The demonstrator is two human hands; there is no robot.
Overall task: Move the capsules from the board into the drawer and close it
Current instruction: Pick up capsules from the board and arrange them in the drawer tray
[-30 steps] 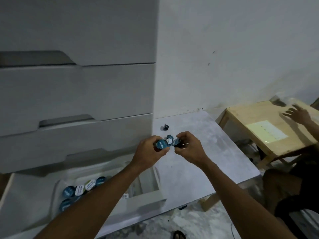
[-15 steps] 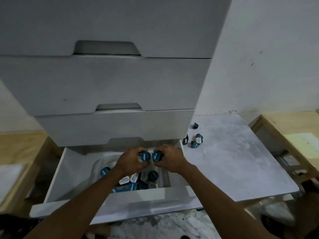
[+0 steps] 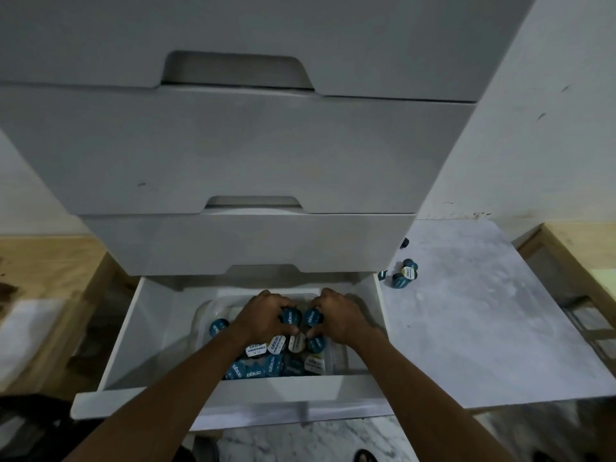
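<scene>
Open white bottom drawer (image 3: 156, 331): clear plastic tray (image 3: 205, 310) inside, holding round blue-lidded and white-lidded capsules (image 3: 266, 361), lids reading "excelso". Left hand (image 3: 265, 316) curled around one blue capsule (image 3: 289, 317) above the tray; right hand (image 3: 336, 315) likewise gripping another (image 3: 313, 317). Right of the drawer, pale marbled board (image 3: 473, 321): four loose capsules (image 3: 404, 276) near its back-left corner, remainder bare.

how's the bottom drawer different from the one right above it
The bottom drawer is pulled out; the drawer above it is shut flush. The bottom drawer shows a clear tray heaped with blue capsules; nothing shows of what the drawer above holds. Both hands reach into the bottom drawer, none touches the other. Both are white with a notched handle cut-out.
</scene>
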